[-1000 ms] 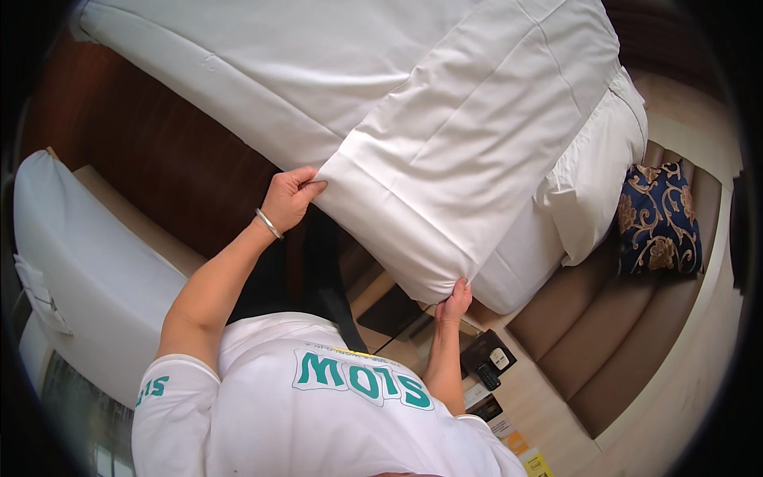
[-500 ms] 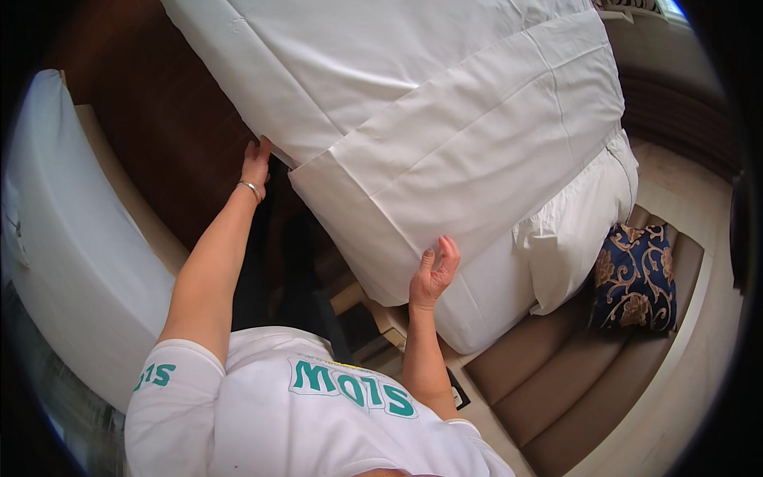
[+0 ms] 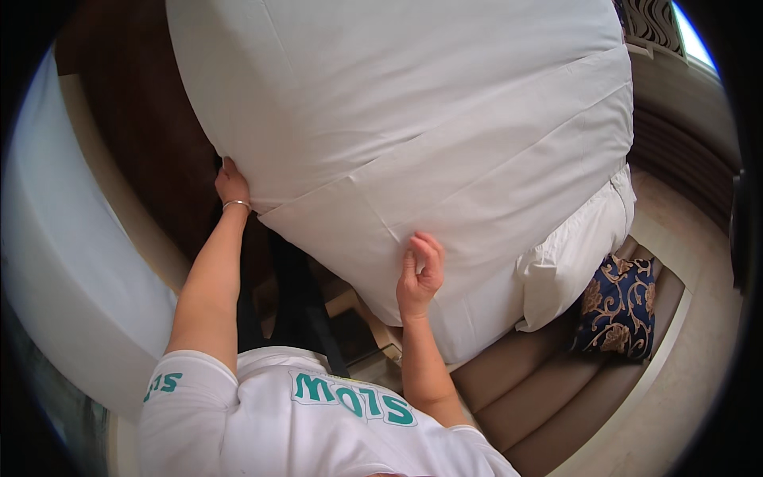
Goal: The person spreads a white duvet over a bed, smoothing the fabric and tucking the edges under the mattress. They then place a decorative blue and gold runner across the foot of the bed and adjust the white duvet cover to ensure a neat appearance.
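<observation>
white sheet ahead of you, fold slanting near-left to far-right | your left hand at sheet's edge, nearer fold's near end, grip unclear | your right hand over fold, half-curled, empty

Cut off by the top edge: white bedding. Partly hidden at the bedding's border, left of centre: fingers of the left hand, grip hard to judge. Unclear near the middle: contact between right hand and bedding. Cropped along the bottom: white shirt. Lost into the dark rim at far left: pale-covered furniture.
</observation>
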Demonstrator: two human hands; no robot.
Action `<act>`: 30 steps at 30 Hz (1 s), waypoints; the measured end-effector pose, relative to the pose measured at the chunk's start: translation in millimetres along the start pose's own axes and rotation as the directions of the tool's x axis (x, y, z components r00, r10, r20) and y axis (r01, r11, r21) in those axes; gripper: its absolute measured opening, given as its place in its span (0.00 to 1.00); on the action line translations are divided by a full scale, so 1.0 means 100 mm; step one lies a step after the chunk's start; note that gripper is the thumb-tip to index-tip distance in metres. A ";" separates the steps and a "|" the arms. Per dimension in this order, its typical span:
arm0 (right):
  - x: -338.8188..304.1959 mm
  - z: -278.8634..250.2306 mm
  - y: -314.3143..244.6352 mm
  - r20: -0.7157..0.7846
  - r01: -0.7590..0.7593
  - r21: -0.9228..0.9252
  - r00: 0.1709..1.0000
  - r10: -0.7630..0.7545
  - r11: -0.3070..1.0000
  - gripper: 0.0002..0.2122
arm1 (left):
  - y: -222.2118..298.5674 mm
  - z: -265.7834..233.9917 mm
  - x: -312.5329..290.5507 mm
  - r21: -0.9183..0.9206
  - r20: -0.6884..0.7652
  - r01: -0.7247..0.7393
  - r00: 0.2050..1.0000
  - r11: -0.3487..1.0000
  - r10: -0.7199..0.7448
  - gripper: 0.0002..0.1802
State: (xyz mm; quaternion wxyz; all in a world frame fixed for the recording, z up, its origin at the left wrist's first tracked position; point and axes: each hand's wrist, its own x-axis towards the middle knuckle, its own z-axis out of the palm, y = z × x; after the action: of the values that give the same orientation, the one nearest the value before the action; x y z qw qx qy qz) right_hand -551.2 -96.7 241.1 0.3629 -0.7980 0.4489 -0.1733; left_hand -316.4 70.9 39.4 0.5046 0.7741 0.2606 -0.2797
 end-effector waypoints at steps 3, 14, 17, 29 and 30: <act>0.55 -0.03 -0.21 -0.078 0.166 -0.105 0.982 -0.174 0.981 0.11 | 0.00 0.15 0.11 0.219 -0.004 0.015 1.000 0.976 -0.015 0.24; 0.67 1.18 -0.79 0.457 0.258 -0.585 0.888 0.049 0.769 0.34 | 1.20 -0.02 -0.61 -0.056 0.552 -0.892 0.347 0.449 0.758 0.03; 0.38 1.22 -0.86 0.612 0.339 -0.533 0.787 0.077 0.775 0.33 | 1.93 0.16 -0.91 -0.190 0.691 -0.977 -0.066 0.093 0.720 0.16; 1.82 0.50 -0.50 -0.384 -0.279 -0.494 0.920 0.082 0.823 0.27 | 2.37 -1.09 0.46 0.274 0.958 -0.902 0.224 0.334 -0.180 0.12; 2.17 0.73 -0.36 -0.532 -0.425 -0.437 0.833 0.153 0.793 0.27 | 2.47 -1.32 0.65 0.360 0.931 -0.829 0.350 0.428 -0.106 0.13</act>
State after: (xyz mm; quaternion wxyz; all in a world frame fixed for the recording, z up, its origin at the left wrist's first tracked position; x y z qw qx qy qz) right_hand -369.6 -236.0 207.7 0.0271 -0.7192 0.6735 -0.1688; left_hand -78.7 113.3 194.6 0.1891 0.6873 -0.4138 -0.5663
